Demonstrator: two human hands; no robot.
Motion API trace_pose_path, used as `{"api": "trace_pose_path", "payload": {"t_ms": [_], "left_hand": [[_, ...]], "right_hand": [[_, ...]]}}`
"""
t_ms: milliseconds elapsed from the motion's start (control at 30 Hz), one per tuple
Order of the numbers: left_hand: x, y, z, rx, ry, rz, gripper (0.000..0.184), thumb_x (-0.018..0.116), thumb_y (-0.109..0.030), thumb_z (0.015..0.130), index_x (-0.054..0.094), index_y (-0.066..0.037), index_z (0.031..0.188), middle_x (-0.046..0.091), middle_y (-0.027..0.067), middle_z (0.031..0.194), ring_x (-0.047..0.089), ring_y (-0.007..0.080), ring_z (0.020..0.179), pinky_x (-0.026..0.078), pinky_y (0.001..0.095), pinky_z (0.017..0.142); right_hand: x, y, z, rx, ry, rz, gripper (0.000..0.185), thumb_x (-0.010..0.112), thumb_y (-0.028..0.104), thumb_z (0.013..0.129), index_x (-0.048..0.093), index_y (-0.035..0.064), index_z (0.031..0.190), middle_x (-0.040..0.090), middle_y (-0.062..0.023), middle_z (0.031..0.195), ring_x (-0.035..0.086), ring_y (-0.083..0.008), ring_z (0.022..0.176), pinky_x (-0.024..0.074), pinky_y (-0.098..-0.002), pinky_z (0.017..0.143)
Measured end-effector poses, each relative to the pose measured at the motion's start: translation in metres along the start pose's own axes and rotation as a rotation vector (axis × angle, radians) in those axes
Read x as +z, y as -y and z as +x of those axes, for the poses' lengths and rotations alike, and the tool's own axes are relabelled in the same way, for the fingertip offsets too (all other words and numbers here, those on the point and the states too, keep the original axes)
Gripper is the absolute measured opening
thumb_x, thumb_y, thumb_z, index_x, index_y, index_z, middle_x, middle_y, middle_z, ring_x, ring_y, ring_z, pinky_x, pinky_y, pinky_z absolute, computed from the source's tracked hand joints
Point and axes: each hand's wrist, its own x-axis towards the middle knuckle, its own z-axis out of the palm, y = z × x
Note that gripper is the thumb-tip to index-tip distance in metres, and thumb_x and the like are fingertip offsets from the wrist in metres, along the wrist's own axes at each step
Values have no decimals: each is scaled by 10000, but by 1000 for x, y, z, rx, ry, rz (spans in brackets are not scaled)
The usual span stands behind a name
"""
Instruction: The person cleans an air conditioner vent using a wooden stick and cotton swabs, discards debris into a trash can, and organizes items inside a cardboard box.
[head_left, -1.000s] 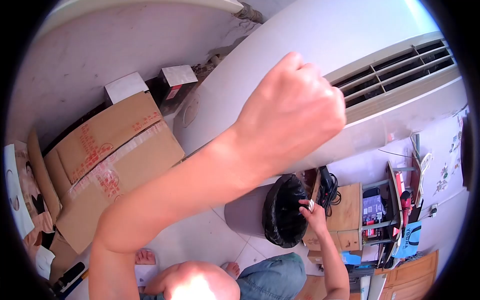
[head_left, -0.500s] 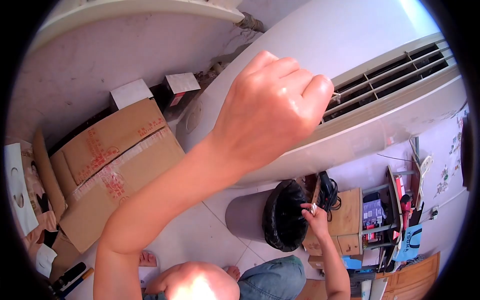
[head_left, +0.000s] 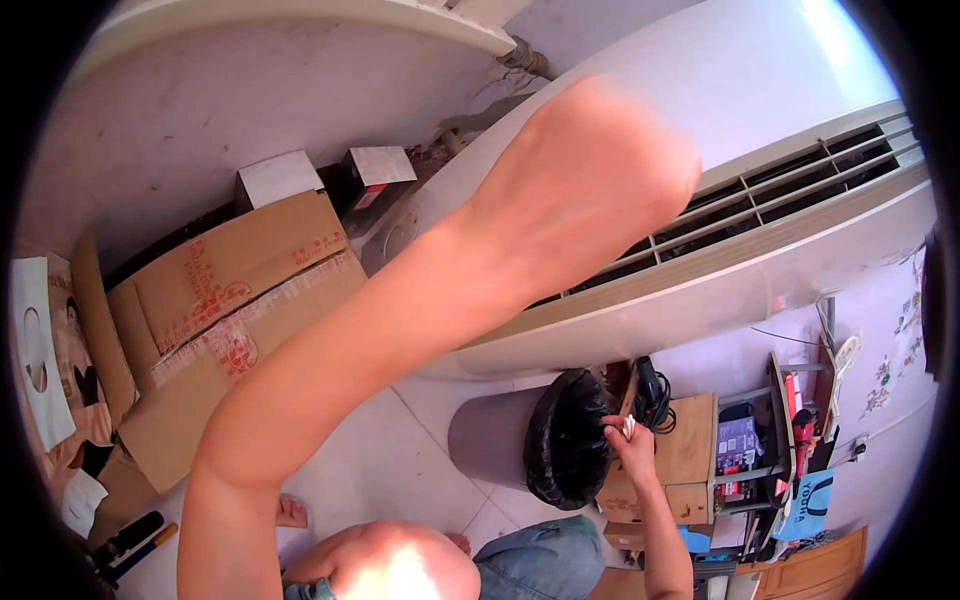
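My left hand [head_left: 615,155], blurred by motion, is a closed fist in front of the slatted vent [head_left: 770,200] of a large white appliance [head_left: 720,80]. Its fingertips are hidden, and whatever it may hold cannot be made out. Lower down, my right hand [head_left: 632,442] pinches a small crumpled white thing [head_left: 628,428] at the rim of a grey bin [head_left: 490,438] lined with a black bag [head_left: 568,440].
Taped cardboard boxes [head_left: 250,300] lie at the left against the wall, with two smaller boxes behind. A wooden cabinet [head_left: 688,440], black cable [head_left: 655,395] and cluttered shelf [head_left: 740,450] are at the right. My bent legs [head_left: 540,560] are below.
My left fist first shifted left, then moved back up and right along the vent. My right hand stays by the bin with the white thing. The view has shifted slightly.
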Motion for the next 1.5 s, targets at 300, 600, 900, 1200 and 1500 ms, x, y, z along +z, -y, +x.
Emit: {"api": "trace_pose_path", "payload": {"t_ms": [300,600,900,1200,1500], "left_hand": [[-41,-49,-29,-422,194,-541,106,632,40,742,655,-38,811,615,41,645,583,161,573,415,276,578],[-44,-68,-30,-450,215,-537,101,617,58,773,654,-15,832,632,52,701,593,128,601,431,245,564],[-7,-1,-27,-269,87,-232,61,610,-51,774,638,-43,828,618,85,703,578,262,679,445,354,627],[23,-22,-14,-153,136,-1,71,594,-58,683,523,-62,688,551,62,601,567,227,641,432,333,625],[16,-17,-30,-183,-219,-104,71,637,-41,709,586,-75,745,541,30,585,530,191,566,398,299,589]], "right_hand": [[-24,118,-22,-248,-4,473,453,658,192,830,542,15,1231,486,84,695,392,-2,607,319,-168,567],[-48,173,-29,-430,-183,568,158,625,118,867,670,-6,781,650,-36,753,558,-70,690,437,-210,640],[1,-36,-11,-22,345,-57,433,722,117,778,575,11,1171,619,-42,949,541,-78,876,453,-243,786],[-3,-14,-20,141,231,-97,413,700,152,790,588,79,1182,483,-40,625,434,-123,583,400,-278,579],[2,-16,-14,98,149,-35,320,687,156,794,636,93,1103,403,3,574,377,-96,545,364,-263,535]]}}
